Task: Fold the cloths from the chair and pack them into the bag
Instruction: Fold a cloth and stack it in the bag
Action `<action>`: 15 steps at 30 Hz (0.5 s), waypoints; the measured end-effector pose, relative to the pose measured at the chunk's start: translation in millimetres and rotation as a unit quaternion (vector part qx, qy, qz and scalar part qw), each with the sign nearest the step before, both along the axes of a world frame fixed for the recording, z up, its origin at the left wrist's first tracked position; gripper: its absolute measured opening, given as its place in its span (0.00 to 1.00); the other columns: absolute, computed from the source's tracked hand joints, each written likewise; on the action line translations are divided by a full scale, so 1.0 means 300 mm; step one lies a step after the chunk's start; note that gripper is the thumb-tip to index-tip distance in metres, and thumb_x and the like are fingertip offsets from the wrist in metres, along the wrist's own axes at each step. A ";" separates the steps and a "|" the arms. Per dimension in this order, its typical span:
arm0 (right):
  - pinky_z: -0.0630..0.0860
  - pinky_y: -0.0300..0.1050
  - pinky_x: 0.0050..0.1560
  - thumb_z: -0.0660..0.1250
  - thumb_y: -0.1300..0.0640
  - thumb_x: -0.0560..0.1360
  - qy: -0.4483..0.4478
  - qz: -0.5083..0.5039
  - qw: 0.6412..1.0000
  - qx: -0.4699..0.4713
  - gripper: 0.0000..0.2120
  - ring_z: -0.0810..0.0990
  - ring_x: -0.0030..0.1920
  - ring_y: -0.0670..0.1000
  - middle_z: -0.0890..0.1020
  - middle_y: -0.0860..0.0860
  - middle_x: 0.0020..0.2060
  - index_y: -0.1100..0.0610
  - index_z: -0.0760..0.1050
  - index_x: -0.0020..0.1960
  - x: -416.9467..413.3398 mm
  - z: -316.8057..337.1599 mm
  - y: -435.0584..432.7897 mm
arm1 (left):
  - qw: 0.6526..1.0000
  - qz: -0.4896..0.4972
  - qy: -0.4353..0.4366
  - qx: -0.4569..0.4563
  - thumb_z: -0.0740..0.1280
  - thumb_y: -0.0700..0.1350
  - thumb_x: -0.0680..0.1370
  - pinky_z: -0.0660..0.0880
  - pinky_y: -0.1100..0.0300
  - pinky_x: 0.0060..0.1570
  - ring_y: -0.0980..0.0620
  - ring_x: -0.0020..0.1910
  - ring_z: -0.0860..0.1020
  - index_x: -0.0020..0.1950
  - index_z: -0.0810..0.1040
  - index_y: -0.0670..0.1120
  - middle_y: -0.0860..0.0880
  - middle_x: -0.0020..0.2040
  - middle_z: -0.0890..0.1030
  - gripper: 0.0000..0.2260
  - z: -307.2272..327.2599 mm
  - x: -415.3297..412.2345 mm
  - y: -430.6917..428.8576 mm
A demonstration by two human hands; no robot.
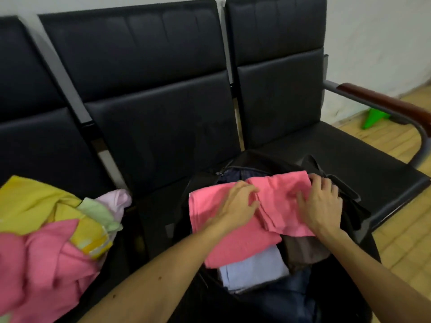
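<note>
Pink cloth point(233, 241): folded, lying across the mouth of the open black bag point(256, 159) on the chair seat point(361, 166). Left hand point(238, 206) pinches its middle fold; right hand point(319, 206) presses it flat, fingers spread. Recommended: keep edges square and push down evenly. Unfolded pile point(46, 241) lies on the seat to the left.

Soft, even light is cast; a faint sheen is seen on the chair backs point(140, 43). Slight blur is noted throughout, and edges are bowed.
</note>
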State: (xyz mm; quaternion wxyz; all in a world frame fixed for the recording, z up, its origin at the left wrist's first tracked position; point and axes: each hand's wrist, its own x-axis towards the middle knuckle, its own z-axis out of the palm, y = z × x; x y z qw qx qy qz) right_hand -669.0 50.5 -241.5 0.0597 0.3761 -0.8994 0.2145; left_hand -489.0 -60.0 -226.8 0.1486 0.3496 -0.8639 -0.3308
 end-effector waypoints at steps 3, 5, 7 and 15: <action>0.76 0.62 0.50 0.70 0.59 0.71 0.024 0.127 0.987 -0.097 0.21 0.76 0.51 0.67 0.78 0.63 0.53 0.64 0.73 0.62 0.225 0.061 0.001 | 0.992 0.065 0.056 -0.093 0.68 0.42 0.77 0.75 0.57 0.56 0.53 0.53 0.79 0.56 0.82 0.47 0.51 0.53 0.80 0.09 0.086 0.257 -0.023; 0.73 0.58 0.57 0.63 0.52 0.73 -0.023 0.207 0.968 -0.142 0.22 0.76 0.55 0.63 0.79 0.59 0.56 0.62 0.73 0.63 0.423 0.094 -0.013 | 0.980 0.134 0.096 -0.115 0.69 0.42 0.77 0.76 0.63 0.48 0.60 0.45 0.78 0.52 0.83 0.49 0.54 0.46 0.81 0.06 0.138 0.451 -0.019; 0.69 0.50 0.59 0.60 0.48 0.73 -0.085 0.280 0.940 -0.176 0.24 0.75 0.57 0.58 0.79 0.57 0.57 0.60 0.73 0.63 0.651 0.118 -0.029 | 0.963 0.206 0.126 -0.121 0.71 0.41 0.76 0.75 0.67 0.44 0.60 0.41 0.79 0.51 0.82 0.49 0.55 0.43 0.82 0.05 0.160 0.669 0.006; 0.73 0.43 0.57 0.68 0.51 0.77 -0.251 0.434 0.864 -0.038 0.23 0.74 0.61 0.49 0.76 0.47 0.59 0.50 0.69 0.70 1.396 0.006 -0.108 | 0.919 0.392 0.019 -0.037 0.71 0.43 0.77 0.71 0.69 0.37 0.64 0.38 0.79 0.46 0.80 0.53 0.59 0.38 0.81 0.04 -0.044 1.421 0.157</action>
